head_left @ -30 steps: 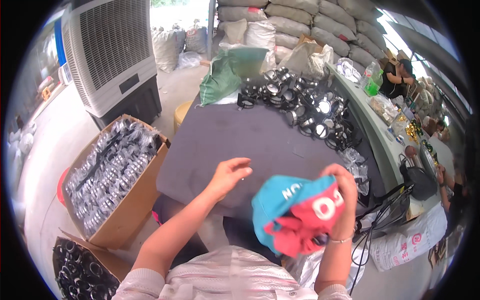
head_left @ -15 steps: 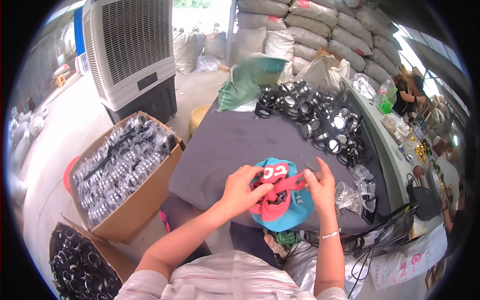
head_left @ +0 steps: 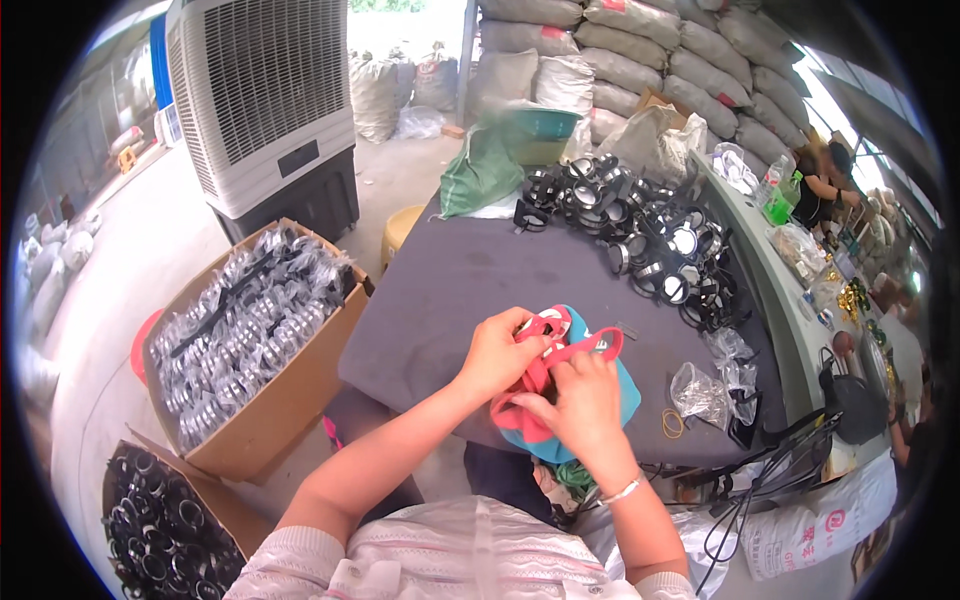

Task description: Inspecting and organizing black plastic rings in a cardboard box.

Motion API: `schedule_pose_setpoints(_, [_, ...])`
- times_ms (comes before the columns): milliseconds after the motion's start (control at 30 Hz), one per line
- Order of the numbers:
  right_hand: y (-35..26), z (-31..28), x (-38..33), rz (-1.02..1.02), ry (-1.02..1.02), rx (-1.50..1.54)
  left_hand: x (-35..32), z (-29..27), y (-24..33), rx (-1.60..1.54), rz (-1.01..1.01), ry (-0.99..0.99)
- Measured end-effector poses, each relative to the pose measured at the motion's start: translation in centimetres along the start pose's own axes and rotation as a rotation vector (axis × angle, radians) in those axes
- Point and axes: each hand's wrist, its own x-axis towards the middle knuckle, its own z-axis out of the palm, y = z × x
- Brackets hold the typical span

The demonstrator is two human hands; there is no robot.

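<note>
A teal and red cloth piece (head_left: 628, 392) lies near the table's front edge, bunched up, with a red band (head_left: 608, 342) carrying white print looped above it. Its exact kind is unclear. My left hand (head_left: 495, 352) is closed on the red part at its left side, fingers and thumb pinching the fabric. Over the middle and right side, my right hand (head_left: 588, 400) is closed too, with the band running from under its fingers and the thumb pressed against the red cloth. What lies inside the folds is hidden by my hands.
Black headlamp-like pieces (head_left: 660, 235) are heaped at the table's far right. A clear bag of small parts (head_left: 697, 392) and a yellow ring (head_left: 672, 424) lie at right. Left of the table stand a carton of wrapped pieces (head_left: 290, 390), a carton of black rings (head_left: 215, 490) and an air cooler (head_left: 265, 90).
My right hand has moved left and down from the band's end onto the cloth piece. The red band, stretched before, now stands in a loop.
</note>
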Motion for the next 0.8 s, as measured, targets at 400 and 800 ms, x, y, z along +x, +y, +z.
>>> schedule_pose_setpoints(400, [2.2,0.3,-3.2,-0.412,0.165,-0.059,5.8,-4.6,2.5,-0.225,-0.307,0.069])
schedule_pose_setpoints(800, [-2.0,-0.1,-1.7,-0.095,0.046,-0.101,6.6,-2.9,1.3,0.294,0.022,0.121])
